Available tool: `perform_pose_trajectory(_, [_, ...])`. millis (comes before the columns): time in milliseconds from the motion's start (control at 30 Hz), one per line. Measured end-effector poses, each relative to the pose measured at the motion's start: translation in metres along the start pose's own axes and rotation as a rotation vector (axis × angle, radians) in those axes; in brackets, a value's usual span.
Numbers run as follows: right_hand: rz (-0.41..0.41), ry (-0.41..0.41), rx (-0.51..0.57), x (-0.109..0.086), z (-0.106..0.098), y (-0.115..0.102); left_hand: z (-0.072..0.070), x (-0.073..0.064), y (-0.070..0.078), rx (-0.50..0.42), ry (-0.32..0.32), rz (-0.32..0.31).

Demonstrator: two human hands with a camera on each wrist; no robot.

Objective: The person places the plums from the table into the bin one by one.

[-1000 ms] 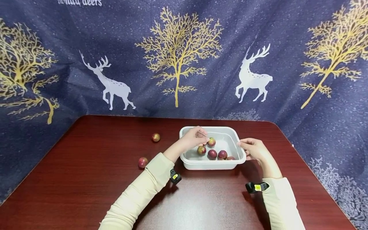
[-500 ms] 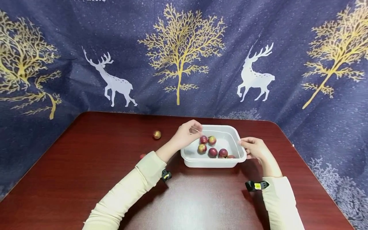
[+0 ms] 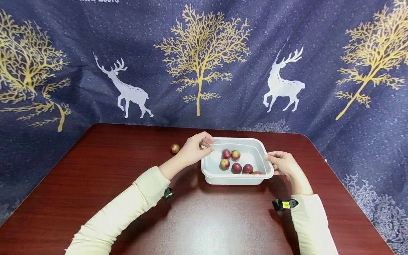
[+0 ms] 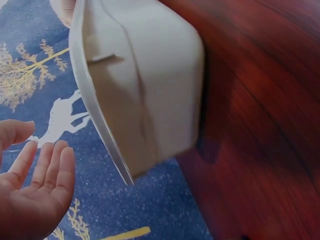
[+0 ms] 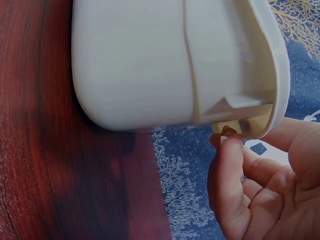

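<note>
A white plastic container (image 3: 234,180) stands on the table with several red and yellow-green plums (image 3: 236,168) lying in it. My right hand (image 3: 285,165) pinches the rim at its right end; the right wrist view shows thumb and fingers (image 5: 231,170) at the rim's lip. Beside the left rim is my left hand (image 3: 195,150), holding nothing. In the left wrist view its fingers (image 4: 52,167) are loosely extended, with a gap between them and the container's wall (image 4: 165,65). One yellowish-red plum (image 3: 174,148) lies on the table just beyond the left hand.
The dark red wooden table (image 3: 105,170) ends at the back against a blue cloth (image 3: 239,106) printed with deer and trees. Black wrist cameras (image 3: 285,204) sit at both cuffs. The left sleeve (image 3: 127,202) covers part of the tabletop.
My left hand has drawn back leftward out of the container, uncovering a red plum inside. The left forearm now hides a red plum on the table. The right hand keeps its hold on the rim.
</note>
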State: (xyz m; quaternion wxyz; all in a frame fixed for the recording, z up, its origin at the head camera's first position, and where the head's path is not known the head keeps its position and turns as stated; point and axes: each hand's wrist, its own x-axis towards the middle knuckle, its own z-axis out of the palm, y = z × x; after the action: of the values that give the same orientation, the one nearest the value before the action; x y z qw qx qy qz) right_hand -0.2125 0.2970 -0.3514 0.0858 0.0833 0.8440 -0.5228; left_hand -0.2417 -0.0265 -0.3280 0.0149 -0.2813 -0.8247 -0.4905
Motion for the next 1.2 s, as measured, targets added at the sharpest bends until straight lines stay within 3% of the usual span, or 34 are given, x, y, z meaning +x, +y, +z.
perform_pose_trajectory(267, [-0.003,-0.006,0.008,0.003,0.001,-0.003,-0.017,-0.017,-0.003,0.109,0.013,0.036])
perform_pose_trajectory(500, [-0.008,-0.001,0.005,0.003,0.0,-0.001,-0.027,-0.035,-0.004,0.181,-0.074,0.056])
perform_pose_trajectory(700, [-0.003,-0.006,0.017,0.003,0.001,0.001,-0.038,-0.046,-0.009,0.273,-0.112,0.054])
perform_pose_trajectory(900, [-0.004,-0.001,0.009,0.003,0.002,0.001,-0.052,-0.058,-0.012,0.306,-0.16,0.044])
perform_pose_trajectory(1200, [-0.009,-0.001,0.013,0.0,-0.001,0.0,-0.067,-0.07,-0.034,0.386,-0.25,0.024])
